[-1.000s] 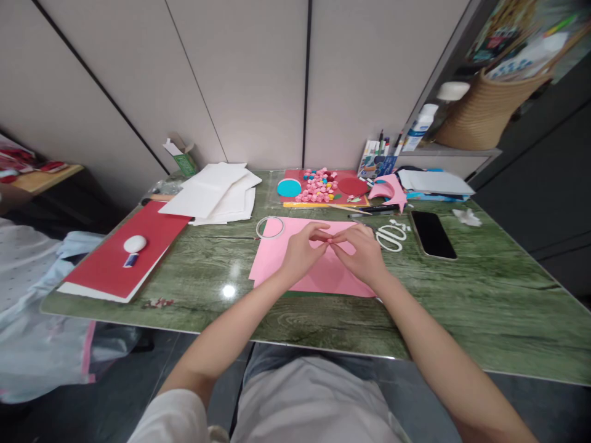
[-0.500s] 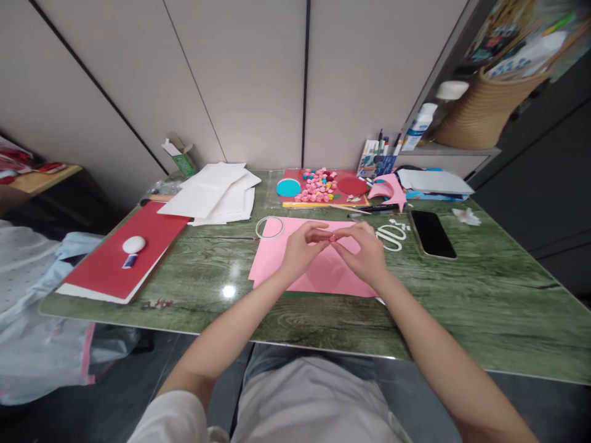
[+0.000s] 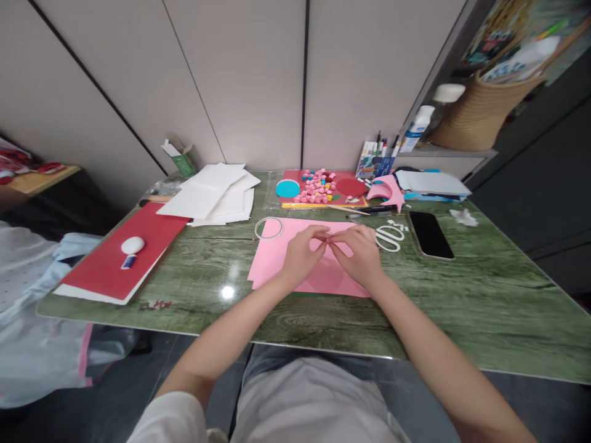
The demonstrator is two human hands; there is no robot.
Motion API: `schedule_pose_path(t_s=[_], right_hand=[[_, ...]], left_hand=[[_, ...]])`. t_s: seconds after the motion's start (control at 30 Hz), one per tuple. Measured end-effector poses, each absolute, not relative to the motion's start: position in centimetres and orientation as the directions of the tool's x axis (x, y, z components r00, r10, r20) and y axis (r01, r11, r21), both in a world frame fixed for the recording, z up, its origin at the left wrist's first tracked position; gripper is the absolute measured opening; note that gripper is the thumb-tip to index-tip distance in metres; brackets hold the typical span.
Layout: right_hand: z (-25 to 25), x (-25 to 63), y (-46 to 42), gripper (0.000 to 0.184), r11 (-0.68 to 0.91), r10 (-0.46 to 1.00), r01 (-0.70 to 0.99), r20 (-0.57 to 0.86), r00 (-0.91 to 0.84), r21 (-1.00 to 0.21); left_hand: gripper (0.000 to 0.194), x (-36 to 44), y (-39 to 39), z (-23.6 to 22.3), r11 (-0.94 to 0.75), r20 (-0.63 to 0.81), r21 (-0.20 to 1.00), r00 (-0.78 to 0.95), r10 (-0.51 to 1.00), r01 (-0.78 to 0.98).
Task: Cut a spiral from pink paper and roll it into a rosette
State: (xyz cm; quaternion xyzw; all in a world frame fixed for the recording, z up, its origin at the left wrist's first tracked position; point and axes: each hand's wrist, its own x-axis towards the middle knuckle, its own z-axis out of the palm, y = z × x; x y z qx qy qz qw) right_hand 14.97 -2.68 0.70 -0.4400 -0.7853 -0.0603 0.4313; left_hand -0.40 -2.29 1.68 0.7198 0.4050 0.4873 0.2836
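Both hands meet fingertip to fingertip above pink paper sheets [image 3: 272, 261] on the green table. Between them they pinch a small pink paper piece [image 3: 328, 240], mostly hidden by the fingers. My left hand [image 3: 303, 251] is closed on its left side, thumb against forefinger. From the right, my right hand [image 3: 357, 251] pinches the same piece. A roll of tape [image 3: 257, 229] lies at the sheets' upper left corner. White-handled scissors [image 3: 390, 239] rest just right of my right hand, their blades out of sight.
Behind the sheets, a heap of small pink paper pieces [image 3: 316, 187] lies on a red sheet with a blue disc [image 3: 287, 188]. A phone [image 3: 431, 235] is at right. White sheets [image 3: 207, 191] and red paper [image 3: 157, 237] occupy the left. Pens [image 3: 381, 147] stand in a box at the back.
My fingertips have drawn closer around the pink piece, so less of it shows. Both hands have shifted slightly. The things on the table stay as they were.
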Motion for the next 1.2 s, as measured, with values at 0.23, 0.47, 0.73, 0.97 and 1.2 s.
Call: schedule_pose_path(t_s=[0.23, 0.47, 0.73, 0.97, 1.2], right_hand=[[1.2, 15.4, -2.9, 0.011, 0.597, 0.516, 0.794, 0.815, -0.265, -0.119], [1.5, 16.3, -3.2, 0.022, 0.601, 0.391, 0.799, 0.878, -0.275, -0.017], [1.6, 16.1, -3.2, 0.026, 0.613, 0.369, 0.79, 0.881, -0.297, 0.01], [1.4, 16.2, -3.1, 0.022, 0.615, 0.39, 0.788, 0.87, -0.302, -0.002], [1.4, 16.1, -3.2, 0.02, 0.616, 0.394, 0.787, 0.867, -0.306, -0.002]], left_hand=[[0.031, 0.0, -2.7, 2.0, -0.448, 0.437, 0.892, 0.14, 0.888, 0.056], [0.033, 0.4, -2.7, 2.1, -0.14, 0.215, 0.899, 0.14, 0.967, -0.415], [0.038, 0.1, -2.0, 2.0, 0.216, -0.01, 0.829, 0.373, 0.928, -0.516], [0.04, -0.3, -1.4, 1.7, 0.173, 0.005, 0.875, 0.366, 0.931, -0.451], [0.037, -0.5, -1.3, 2.0, 0.117, 0.038, 0.905, 0.351, 0.936, -0.409]])
